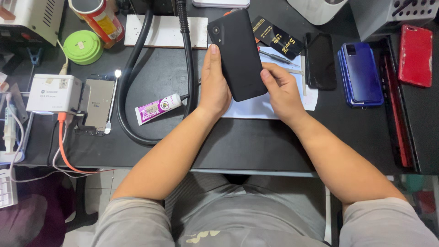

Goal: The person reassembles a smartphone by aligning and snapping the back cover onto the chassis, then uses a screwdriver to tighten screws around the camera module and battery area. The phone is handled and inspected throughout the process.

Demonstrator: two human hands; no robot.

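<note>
both hands, left hand [214, 87] and right hand [282, 91], grip smooth black slab phone [238, 55].

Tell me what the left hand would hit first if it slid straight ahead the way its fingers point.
The left hand holds the black phone and points away from the body. Straight ahead lies the white rectangular block, with the black hose close beside that line; depth is unclear.

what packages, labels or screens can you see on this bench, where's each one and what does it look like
Glue tube: lies left of the left hand, white with purple label.
Can: top left, cylinder, red and yellow label.
White box: left edge, rectangular, small label on top.
Black card packet: above the right hand, gold print.
Dark phone screen: right of the hands, black, unlit.
</note>
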